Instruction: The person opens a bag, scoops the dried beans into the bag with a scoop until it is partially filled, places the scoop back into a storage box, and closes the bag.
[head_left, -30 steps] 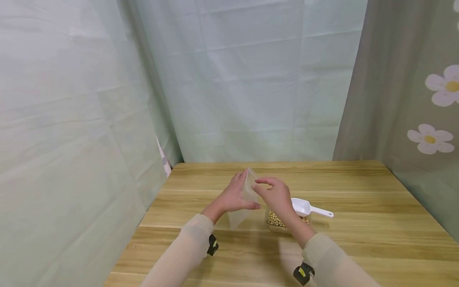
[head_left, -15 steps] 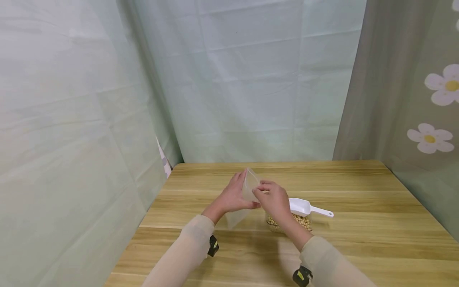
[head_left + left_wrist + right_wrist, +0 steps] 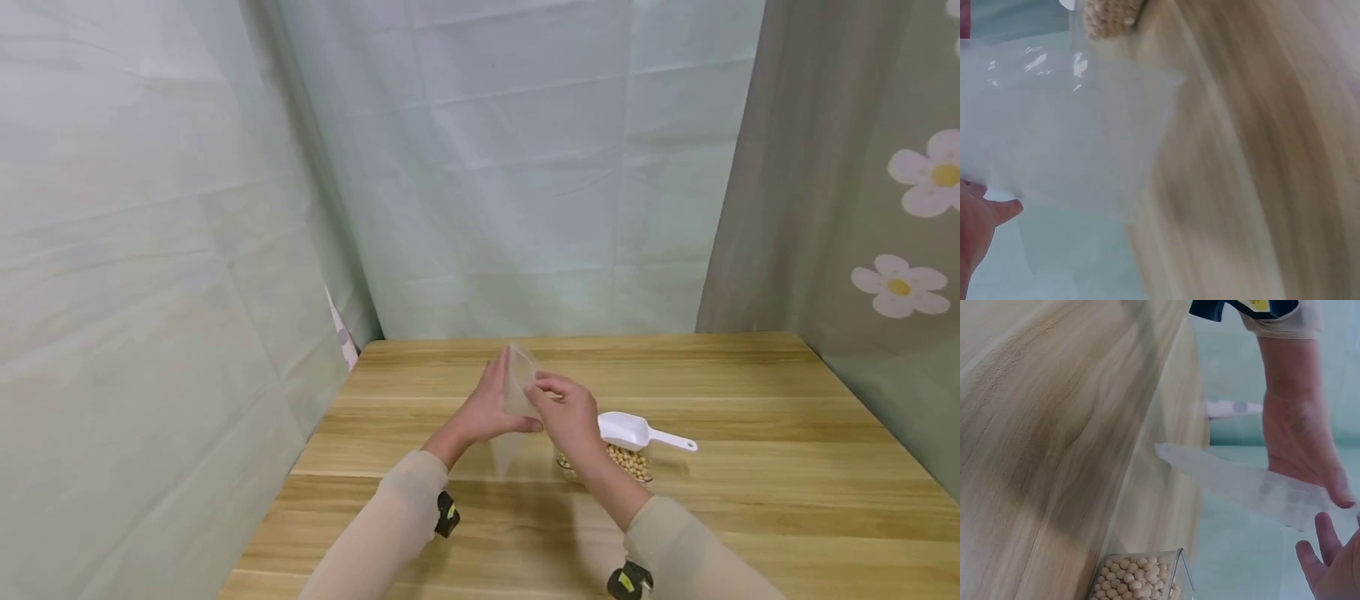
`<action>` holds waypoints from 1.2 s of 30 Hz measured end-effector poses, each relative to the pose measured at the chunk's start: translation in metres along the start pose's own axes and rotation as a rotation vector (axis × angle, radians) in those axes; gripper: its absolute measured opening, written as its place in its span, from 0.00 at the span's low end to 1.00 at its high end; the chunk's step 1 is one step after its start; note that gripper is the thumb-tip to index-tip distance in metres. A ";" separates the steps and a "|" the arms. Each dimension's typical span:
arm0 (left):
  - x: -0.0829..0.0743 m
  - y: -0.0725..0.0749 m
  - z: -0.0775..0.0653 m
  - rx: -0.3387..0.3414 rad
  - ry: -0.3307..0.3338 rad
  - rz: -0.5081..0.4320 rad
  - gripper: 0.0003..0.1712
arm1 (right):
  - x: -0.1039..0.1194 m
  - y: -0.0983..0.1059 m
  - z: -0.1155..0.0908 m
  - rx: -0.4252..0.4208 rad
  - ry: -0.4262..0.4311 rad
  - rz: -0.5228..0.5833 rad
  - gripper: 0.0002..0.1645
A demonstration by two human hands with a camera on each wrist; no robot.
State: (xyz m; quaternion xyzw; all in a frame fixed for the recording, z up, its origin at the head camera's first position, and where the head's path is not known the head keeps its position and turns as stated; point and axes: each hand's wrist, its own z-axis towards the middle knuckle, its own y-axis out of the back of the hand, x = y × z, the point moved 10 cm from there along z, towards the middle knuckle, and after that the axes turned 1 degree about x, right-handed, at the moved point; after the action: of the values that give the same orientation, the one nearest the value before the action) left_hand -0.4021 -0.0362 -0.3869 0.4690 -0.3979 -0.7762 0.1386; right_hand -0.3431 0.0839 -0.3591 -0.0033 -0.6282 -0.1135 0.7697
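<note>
A frosted, see-through plastic bag hangs upright above the table, its mouth parted at the top. My left hand holds it from the left, fingers long on the far side and thumb across the near side. On the opposite side, my right hand pinches the edge of the mouth between thumb and forefinger. The right wrist view shows the bag narrowing to a corner at the bottom, with the left hand behind it. In the left wrist view, the flat bag fills much of the picture; no contents show.
A clear box of pale round beans stands just right of the bag, partly behind my right forearm. Across its top lies a white scoop, handle pointing right. Curtains enclose the wooden table.
My right thumb and fingers have closed onto the bag's edge, after hovering at its mouth. The bag has shifted slightly left and its lower corner has swung right.
</note>
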 end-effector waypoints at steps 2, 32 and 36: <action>-0.004 0.003 0.001 -0.017 -0.005 0.000 0.76 | 0.001 -0.002 -0.001 0.014 0.003 0.017 0.09; -0.015 0.006 -0.008 0.045 -0.082 -0.209 0.51 | -0.037 0.018 0.028 0.045 -0.206 -0.093 0.11; -0.015 -0.001 -0.009 0.103 -0.083 -0.226 0.54 | -0.042 0.015 0.026 0.026 -0.196 -0.079 0.10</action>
State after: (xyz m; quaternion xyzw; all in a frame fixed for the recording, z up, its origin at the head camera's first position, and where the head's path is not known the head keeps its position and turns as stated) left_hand -0.3866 -0.0313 -0.3807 0.4847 -0.3873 -0.7842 0.0093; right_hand -0.3730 0.1094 -0.3924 0.0204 -0.7015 -0.1350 0.6995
